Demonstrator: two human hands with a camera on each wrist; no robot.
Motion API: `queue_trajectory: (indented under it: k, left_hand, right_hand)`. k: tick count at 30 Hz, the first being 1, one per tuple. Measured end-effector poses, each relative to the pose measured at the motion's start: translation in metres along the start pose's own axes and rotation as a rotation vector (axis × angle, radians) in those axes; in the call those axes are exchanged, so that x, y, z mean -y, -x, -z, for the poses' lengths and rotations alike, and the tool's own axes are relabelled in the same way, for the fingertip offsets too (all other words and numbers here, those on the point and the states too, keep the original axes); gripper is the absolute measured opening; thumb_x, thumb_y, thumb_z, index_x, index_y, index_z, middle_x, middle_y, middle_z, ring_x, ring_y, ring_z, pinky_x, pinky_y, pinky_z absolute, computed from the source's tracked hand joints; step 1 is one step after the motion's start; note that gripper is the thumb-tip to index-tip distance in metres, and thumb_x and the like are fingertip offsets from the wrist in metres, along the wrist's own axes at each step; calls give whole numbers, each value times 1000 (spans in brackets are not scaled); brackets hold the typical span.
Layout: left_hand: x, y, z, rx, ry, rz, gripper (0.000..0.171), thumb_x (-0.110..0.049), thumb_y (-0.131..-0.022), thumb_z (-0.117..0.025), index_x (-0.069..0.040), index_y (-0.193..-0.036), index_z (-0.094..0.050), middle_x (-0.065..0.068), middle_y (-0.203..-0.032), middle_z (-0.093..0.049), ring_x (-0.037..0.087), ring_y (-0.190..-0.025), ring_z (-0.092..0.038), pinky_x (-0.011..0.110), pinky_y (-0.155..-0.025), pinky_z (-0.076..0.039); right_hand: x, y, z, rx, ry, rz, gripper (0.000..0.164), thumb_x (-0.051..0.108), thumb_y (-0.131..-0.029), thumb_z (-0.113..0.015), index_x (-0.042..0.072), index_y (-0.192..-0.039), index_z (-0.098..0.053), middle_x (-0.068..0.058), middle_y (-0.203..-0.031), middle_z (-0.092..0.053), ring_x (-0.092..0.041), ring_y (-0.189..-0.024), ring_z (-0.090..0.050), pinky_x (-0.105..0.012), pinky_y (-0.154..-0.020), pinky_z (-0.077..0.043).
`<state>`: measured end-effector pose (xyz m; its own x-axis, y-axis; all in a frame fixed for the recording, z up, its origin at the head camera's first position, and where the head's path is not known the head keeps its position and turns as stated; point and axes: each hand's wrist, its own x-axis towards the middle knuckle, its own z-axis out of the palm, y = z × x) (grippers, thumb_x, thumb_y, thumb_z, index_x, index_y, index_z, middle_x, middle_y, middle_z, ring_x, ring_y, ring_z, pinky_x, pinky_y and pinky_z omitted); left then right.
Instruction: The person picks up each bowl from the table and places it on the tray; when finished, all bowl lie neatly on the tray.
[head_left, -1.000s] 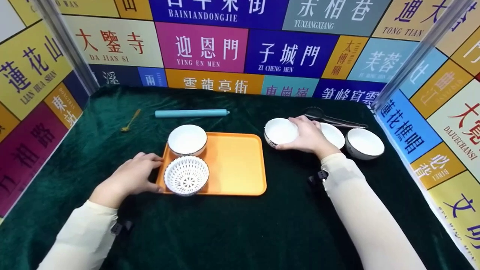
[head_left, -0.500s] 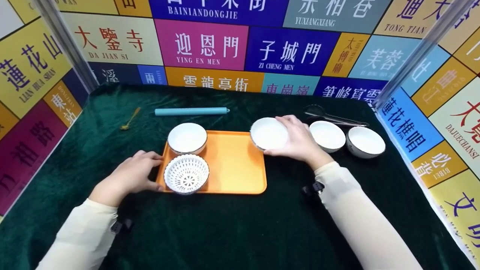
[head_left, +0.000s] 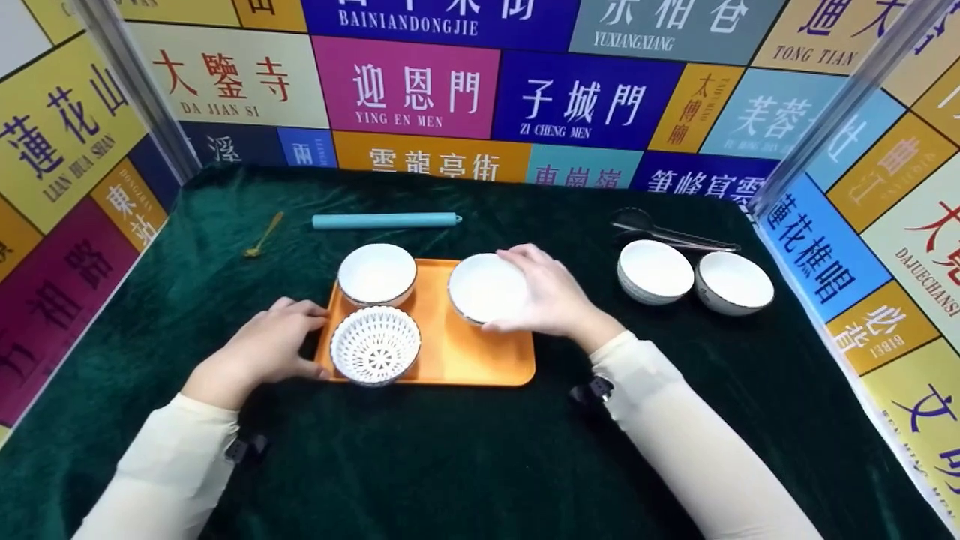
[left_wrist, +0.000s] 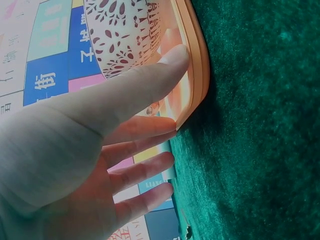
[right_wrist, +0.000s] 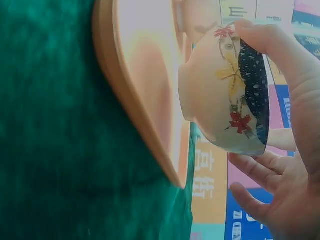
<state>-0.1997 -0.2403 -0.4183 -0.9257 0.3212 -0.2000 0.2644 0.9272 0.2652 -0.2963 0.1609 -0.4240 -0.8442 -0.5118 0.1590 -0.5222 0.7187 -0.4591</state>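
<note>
My right hand [head_left: 551, 296] grips a white bowl [head_left: 487, 289] by its rim and holds it over the middle of the orange tray [head_left: 495, 367]. In the right wrist view this bowl [right_wrist: 225, 85] shows red and yellow flowers and a dark patterned band outside; its foot is close over the tray. My left hand [head_left: 259, 345] rests at the tray's left edge, fingers nearly straight. The left wrist view has its thumb [left_wrist: 175, 56] on the tray rim. On the tray's left side stand a plain white bowl [head_left: 376, 274] and, nearer me, a bowl with a dark leaf pattern [head_left: 375, 346].
Two more white bowls [head_left: 656, 271] stand side by side at the right. Behind them lies a dark long-handled utensil [head_left: 675, 236]. A blue tube [head_left: 386, 220] and a small golden spoon [head_left: 262, 238] lie at the back on the green cloth [head_left: 420, 457]. Printed panels enclose the table.
My right hand has carried the bowl leftward from beside the right-hand bowls to over the tray. My left hand has stayed at the tray's edge.
</note>
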Motion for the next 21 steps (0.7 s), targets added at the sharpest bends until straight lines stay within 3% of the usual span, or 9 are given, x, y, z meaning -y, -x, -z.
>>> queue_trajectory:
  k: [10,21]
  left_hand:
    - [1,0,0,11,13,9,77,-38,-80,-89,-1,-141,-61,17,-151,-54,37,-134,-47,61,-111,-42]
    - [2,0,0,10,11,-4,77,-38,-80,-89,1,-141,-61,17,-150,-54,38,-134,-47,62,-111,-42]
  right_hand:
    - [23,-10,-21,34,-32,14,115,77,-61,-84,17,-153,-50,-2,-148,-52,-23,-130,-52,-47,-113,-44]
    - [28,-12,-33,54,-38,30,118,78,-60,-84,16,-154,-49,-1,-147,-52,-22,-132,-51,-46,-112,-46]
